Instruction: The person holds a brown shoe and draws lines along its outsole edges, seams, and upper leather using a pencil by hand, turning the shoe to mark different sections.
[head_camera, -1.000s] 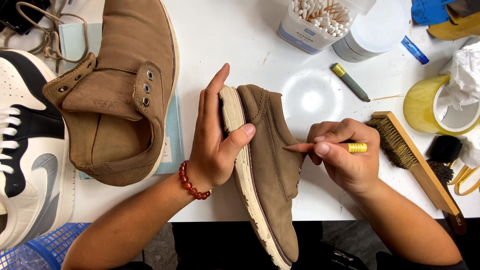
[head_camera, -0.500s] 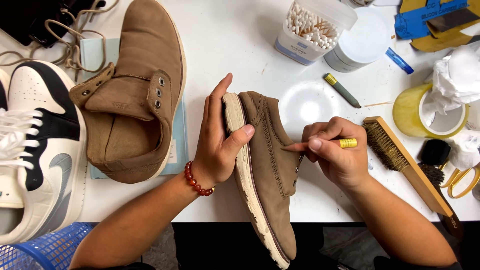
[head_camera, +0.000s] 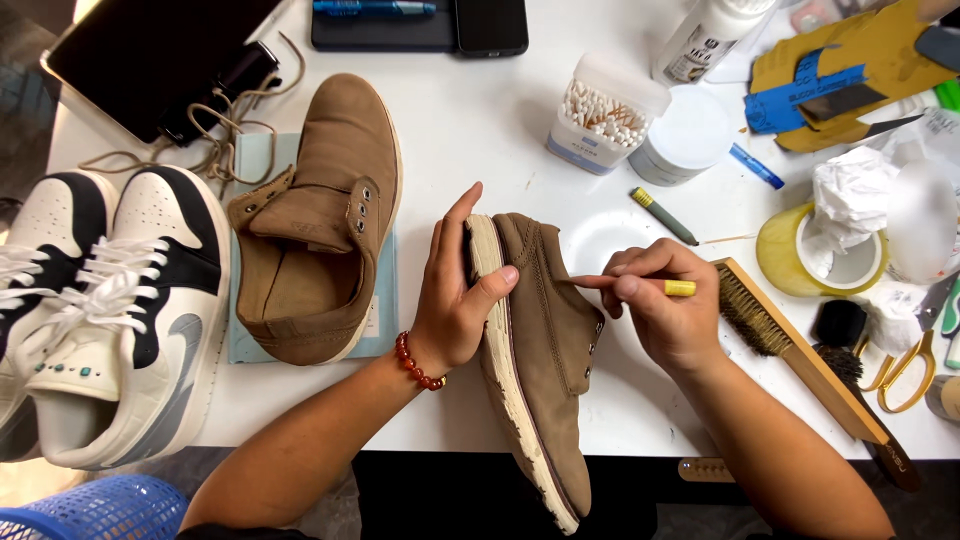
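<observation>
**A:** What's being worked on here?

**B:** A tan suede ankle boot (head_camera: 545, 350), low in the middle of the frame, lying on its side with the pale sole turned toward the left. The left hand (head_camera: 455, 290) is wrapped around the sole's edge, fingers up along the toe end and the thumb pressed across onto the suede, pinning it steady.

**A:** And the other hand?

**B:** The right hand (head_camera: 665, 315) is closed narrowly, pen-fashion, on a slim yellow-capped stick (head_camera: 640, 286). Its tip touches the upper just beside the left thumb. I can't tell exactly what kind of tool it is.

**A:** So which step is it?

**B:** I'd judge it spot work on the suede near the sole line: fine, local treatment rather than an all-over brushing. The wooden-handled bristle brush (head_camera: 790, 345) lies unused just right of the hand.

**A:** What does the next stroke ask for?

**B:** Probably short, light passes, with the left grip holding firm so that the boot doesn't roll. The tip sits close to the thumb, so control matters.

**A:** Anything else about?

**B:** The matching boot (head_camera: 325, 220) rests upper left of centre on a pale blue pad (head_camera: 385, 300). A pair of black-and-white sneakers (head_camera: 130, 320) sits at the left edge, and a box of cotton swabs (head_camera: 605, 115) stands above on the white table (head_camera: 480, 130).
</observation>
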